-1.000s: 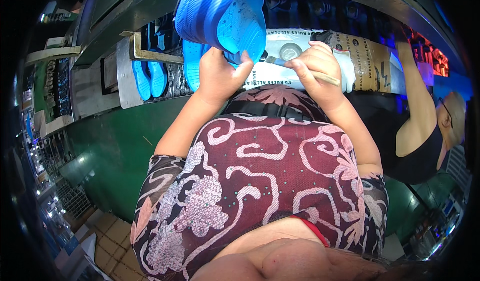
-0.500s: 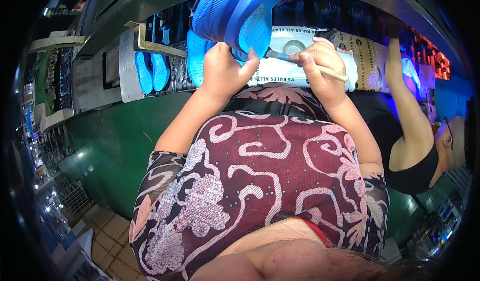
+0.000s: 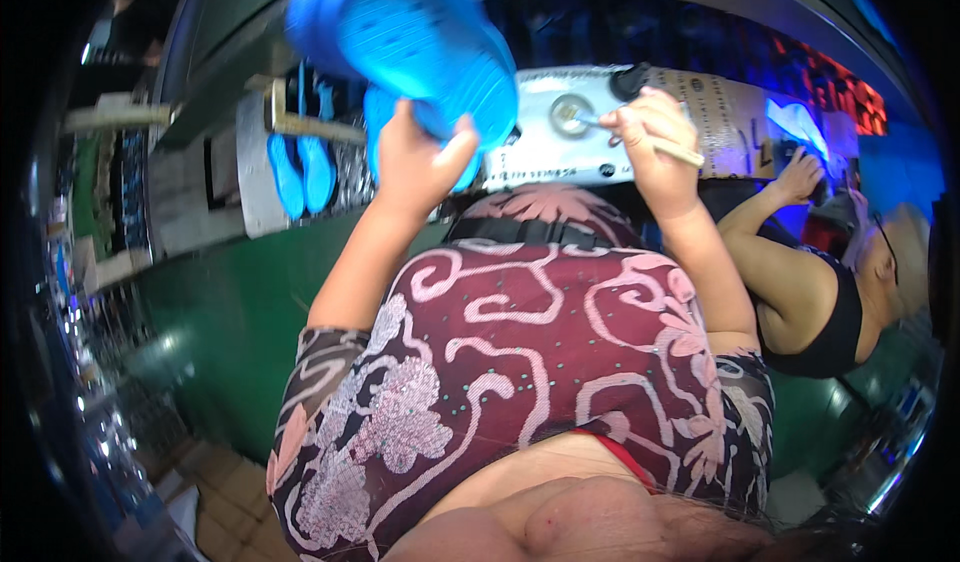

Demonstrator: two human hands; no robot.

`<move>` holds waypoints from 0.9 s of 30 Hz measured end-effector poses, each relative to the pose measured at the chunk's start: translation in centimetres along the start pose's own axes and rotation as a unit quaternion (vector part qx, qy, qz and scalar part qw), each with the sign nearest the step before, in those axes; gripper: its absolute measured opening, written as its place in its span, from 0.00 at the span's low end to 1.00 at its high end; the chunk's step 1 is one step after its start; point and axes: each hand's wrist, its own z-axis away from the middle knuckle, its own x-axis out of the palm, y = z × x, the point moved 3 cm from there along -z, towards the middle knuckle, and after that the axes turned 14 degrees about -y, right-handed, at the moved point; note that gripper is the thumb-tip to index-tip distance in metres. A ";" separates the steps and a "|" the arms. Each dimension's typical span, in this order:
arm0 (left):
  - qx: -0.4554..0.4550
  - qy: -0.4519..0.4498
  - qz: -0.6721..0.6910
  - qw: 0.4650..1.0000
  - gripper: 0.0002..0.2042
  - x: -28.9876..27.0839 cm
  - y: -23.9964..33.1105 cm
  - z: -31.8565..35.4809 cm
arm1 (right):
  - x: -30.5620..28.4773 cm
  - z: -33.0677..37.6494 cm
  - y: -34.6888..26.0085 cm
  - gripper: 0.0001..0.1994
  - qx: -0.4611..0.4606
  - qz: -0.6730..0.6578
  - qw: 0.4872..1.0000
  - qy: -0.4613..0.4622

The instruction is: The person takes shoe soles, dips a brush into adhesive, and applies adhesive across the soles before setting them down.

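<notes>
I see a long green bench [image 3: 230, 302] that runs across in front of me, with a grey metal edge [image 3: 200, 112] along its far side. On it to my left lie two flat blue shoe soles [image 3: 300, 167] side by side, next to a pale wooden frame [image 3: 300, 122]. Further right on the bench sits a flat white box [image 3: 570, 147] with a round metal tin [image 3: 568, 114] on top, and a brown printed box [image 3: 725, 112] just beside it.

Single head-worn fisheye, steeply downward, close over the hands [image 3: 530, 157]
</notes>
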 end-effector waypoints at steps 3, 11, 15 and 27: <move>-0.061 -0.059 0.196 0.977 0.28 -1.3 0.9 -0.7 | -0.7 2.0 1.2 0.08 0.029 -0.008 0.999 0.030; -0.090 -0.460 0.466 0.750 0.35 5.2 5.8 -10.4 | -1.4 6.7 1.8 0.13 0.221 -0.072 0.967 0.103; -0.110 -0.362 0.572 0.727 0.19 12.5 8.3 -24.7 | -0.8 7.7 2.2 0.14 0.276 -0.165 0.937 0.138; -0.148 -0.258 0.427 0.854 0.20 4.3 -5.2 -10.9 | 0.8 8.7 4.2 0.14 0.277 -0.229 0.922 0.145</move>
